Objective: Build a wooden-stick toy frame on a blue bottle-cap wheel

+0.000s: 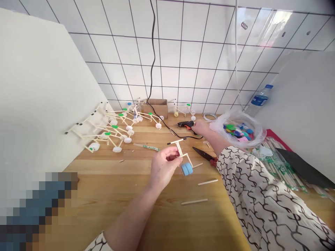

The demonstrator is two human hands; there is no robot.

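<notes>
My left hand (pixel 166 164) pinches a small bicycle-like model of wooden sticks (pixel 180 148) over the middle of the table. The model has a crossbar with black ends at the top and a wheel of blue bottle caps (pixel 187 169) at the lower right. Farther back, my right hand (pixel 201 128) is closed on the handle of a black hot glue gun (pixel 186 124), whose nozzle points left. Part of its grip is hidden by the fingers. Scissors (pixel 205 155) with dark blades lie beneath my right forearm, their handles partly covered by the sleeve.
Several finished stick models (pixel 115 127) with white wheels stand at the left. At the back are a cardboard box (pixel 158 107) and a tape roll (pixel 210 116). A bag (pixel 258 134) of bottle caps, wrapped sticks (pixel 282 167) and a water bottle (pixel 260 99) occupy the right. A black cord (pixel 152 62) hangs down.
</notes>
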